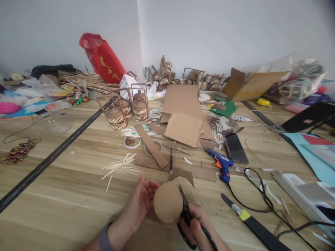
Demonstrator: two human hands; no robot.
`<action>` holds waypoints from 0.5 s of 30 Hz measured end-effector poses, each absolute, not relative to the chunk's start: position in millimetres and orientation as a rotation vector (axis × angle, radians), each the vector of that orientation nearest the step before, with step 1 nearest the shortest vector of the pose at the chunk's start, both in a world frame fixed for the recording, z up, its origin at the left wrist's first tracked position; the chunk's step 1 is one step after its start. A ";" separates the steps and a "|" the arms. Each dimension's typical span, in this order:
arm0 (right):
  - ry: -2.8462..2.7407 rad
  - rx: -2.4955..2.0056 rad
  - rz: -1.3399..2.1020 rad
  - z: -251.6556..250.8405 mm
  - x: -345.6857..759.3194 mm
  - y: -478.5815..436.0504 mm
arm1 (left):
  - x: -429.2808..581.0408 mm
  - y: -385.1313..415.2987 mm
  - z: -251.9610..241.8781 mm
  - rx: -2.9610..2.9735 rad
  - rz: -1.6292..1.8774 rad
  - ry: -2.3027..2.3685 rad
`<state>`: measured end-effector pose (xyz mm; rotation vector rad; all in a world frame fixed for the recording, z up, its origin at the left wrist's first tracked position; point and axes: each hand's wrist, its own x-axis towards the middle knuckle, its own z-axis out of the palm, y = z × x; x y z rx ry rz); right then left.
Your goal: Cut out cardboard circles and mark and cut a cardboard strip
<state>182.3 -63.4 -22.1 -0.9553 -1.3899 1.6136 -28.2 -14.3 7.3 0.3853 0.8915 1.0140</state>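
Note:
A round cardboard disc (168, 203) is held up in front of me at the bottom centre. My left hand (142, 198) grips it from the left, with the fingertips partly hidden behind its edge. Black-handled scissors (186, 211) sit in my right hand (196, 223), my fingers closed around the handles. The blades point up along the right edge of the disc. Just beyond it lies a curved cardboard offcut (183, 174), near a dark pen-like tool (171, 162).
Behind the disc are stacked cardboard sheets (183, 129), a cardboard strip (151, 146), thin wooden sticks (123, 164) and small lidded basket carriers (115, 116). To the right lie a blue glue gun (221, 164) with its cable, a phone (236, 147) and a utility knife (255, 223).

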 end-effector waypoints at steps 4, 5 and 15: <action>-1.364 -0.921 1.648 -12.7 175.6 -59.7 | -26.5 -14.3 6.0 0.366 1.035 0.889; -1.379 -0.939 1.638 -10.0 174.1 -58.4 | -25.7 -14.6 7.0 0.366 1.037 0.881; -1.544 -1.150 1.594 21.9 145.0 -45.8 | -40.9 -13.3 42.9 0.639 1.026 1.028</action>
